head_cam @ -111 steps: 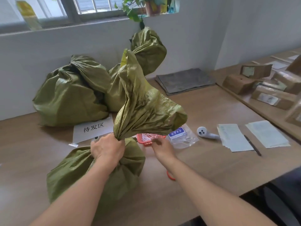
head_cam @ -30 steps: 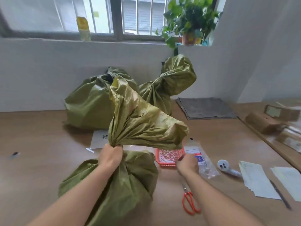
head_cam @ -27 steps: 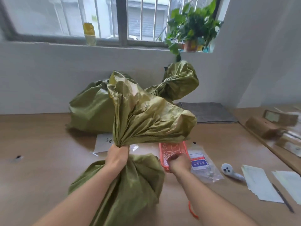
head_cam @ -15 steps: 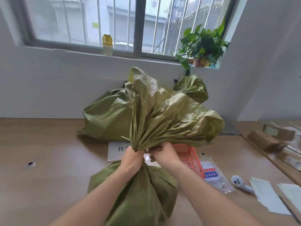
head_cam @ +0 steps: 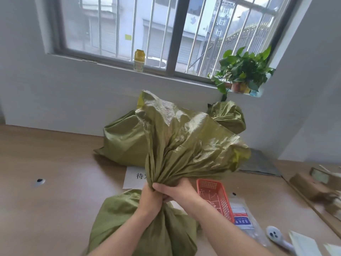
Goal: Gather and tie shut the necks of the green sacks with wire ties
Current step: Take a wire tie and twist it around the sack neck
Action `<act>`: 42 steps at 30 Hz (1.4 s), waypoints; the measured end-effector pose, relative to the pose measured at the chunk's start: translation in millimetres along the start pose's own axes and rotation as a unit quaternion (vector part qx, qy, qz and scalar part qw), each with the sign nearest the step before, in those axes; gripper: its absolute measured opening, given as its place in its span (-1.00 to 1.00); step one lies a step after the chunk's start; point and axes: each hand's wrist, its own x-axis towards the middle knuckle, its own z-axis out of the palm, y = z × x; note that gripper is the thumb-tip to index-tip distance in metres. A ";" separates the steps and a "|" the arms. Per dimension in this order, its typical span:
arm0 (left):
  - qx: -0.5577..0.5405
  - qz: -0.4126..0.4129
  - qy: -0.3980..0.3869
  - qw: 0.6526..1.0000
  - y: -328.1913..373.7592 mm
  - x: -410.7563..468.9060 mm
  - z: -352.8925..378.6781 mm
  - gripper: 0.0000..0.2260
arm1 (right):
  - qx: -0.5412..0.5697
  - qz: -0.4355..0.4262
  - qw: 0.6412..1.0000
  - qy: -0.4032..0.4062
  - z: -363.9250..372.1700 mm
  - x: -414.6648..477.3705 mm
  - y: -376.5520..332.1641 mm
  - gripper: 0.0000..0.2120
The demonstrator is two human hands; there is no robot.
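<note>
A green woven sack (head_cam: 147, 224) stands on the wooden table in front of me, its loose top (head_cam: 184, 143) fanned upward. My left hand (head_cam: 150, 199) grips the gathered neck from the left. My right hand (head_cam: 177, 190) grips the same neck from the right, fingers curled round the bunched cloth. I cannot tell whether a wire tie is in either hand. A red mesh basket (head_cam: 215, 198) holding pale wire ties sits just right of my hands. Two more green sacks lie by the wall, one (head_cam: 125, 139) behind the held top and one (head_cam: 228, 115) with its neck bunched.
A white paper sign (head_cam: 133, 177) lies under the sacks. A clear plastic bag (head_cam: 243, 220), a white gadget (head_cam: 275, 235) and papers (head_cam: 306, 244) lie at the right. Brown parcels (head_cam: 310, 183) sit far right; a grey mat (head_cam: 258, 163) lies against the wall.
My right hand left the red basket and came up to the sack's neck, closing round it beside my left hand. My view tilted up toward the window.
</note>
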 end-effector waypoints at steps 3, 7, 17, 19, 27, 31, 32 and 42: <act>0.054 -0.003 -0.005 0.999 -0.4 1.5 -3.8 -0.81 | -0.029 -0.016 0.996 0.080 9.6 8.2 4.7 -0.63; 0.090 0.031 -0.002 0.995 1.5 2.0 -14.4 -0.84 | -0.026 -0.020 0.995 0.095 14.8 12.8 5.5 -0.61; 0.142 0.140 -0.029 0.979 -14.4 -6.2 -26.5 -0.60 | 0.002 0.026 0.994 0.107 11.6 17.5 11.8 -0.75; 0.148 0.185 0.033 0.971 -16.7 -7.8 -27.4 -0.64 | 0.014 0.037 0.993 0.110 10.4 19.4 13.9 -0.73; 0.058 0.177 0.109 0.977 1.7 14.3 -29.5 -0.74 | 0.010 0.020 0.993 0.113 3.8 21.5 16.1 -0.71; -0.096 -0.014 0.158 0.983 8.9 26.5 -22.5 -0.70 | 0.028 0.012 0.993 0.111 -1.2 16.9 12.4 -0.80; -0.152 -0.067 0.156 0.974 9.9 28.1 -20.7 -0.72 | 0.038 0.009 0.993 0.109 -0.5 14.9 12.1 -0.83; -0.247 -0.170 0.095 0.949 1.5 29.6 -27.4 -0.84 | 0.063 0.004 0.992 0.109 2.0 8.5 16.3 -0.90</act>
